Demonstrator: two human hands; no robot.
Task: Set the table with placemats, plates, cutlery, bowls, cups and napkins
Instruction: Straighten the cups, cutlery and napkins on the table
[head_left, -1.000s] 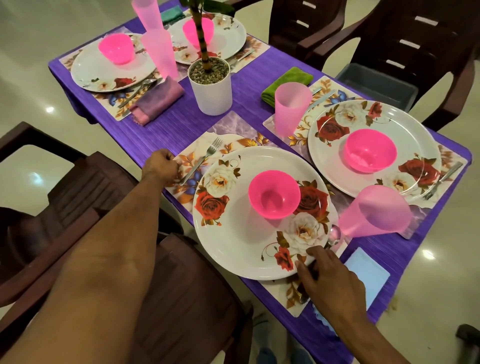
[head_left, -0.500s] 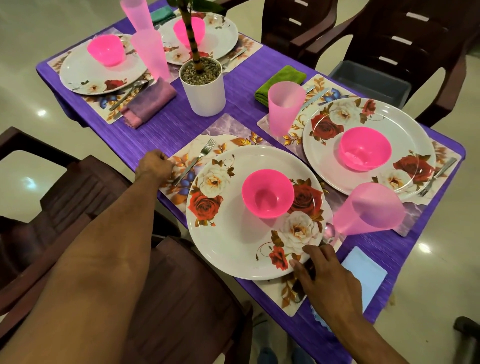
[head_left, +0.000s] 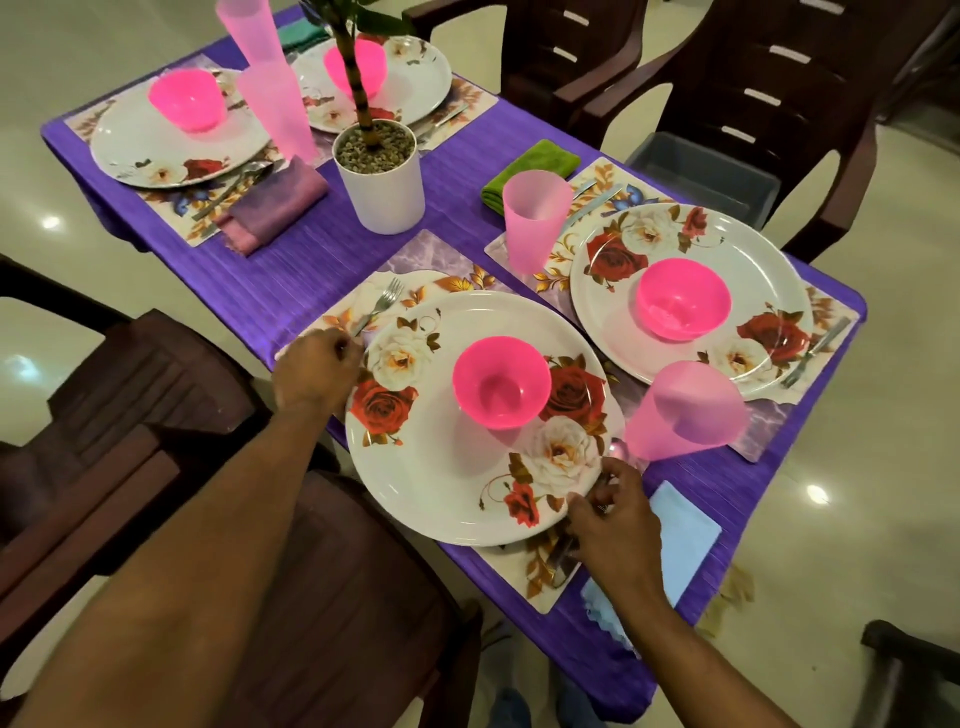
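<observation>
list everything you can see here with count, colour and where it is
table: 1, purple ribbed cover, centre
placemats: 4, floral, one under each plate
plates: 4, white with red and white roses, one per placemat
bowls: 4, bright pink, one on each plate
cups: 4, pale pink, one beside each setting
forks: at least 2 seen plainly, silver, left of near plate and right of far-right plate; other cutlery too blurred to sort
napkins: 4, light blue near right, green, mauve, dark green at far edge
plant pot: 1, white, pebbles inside, table middle
chairs: several, dark brown, around table
left hand: grip curled on near fork's handle
right hand: fingers curled round cutlery beside near plate
</observation>
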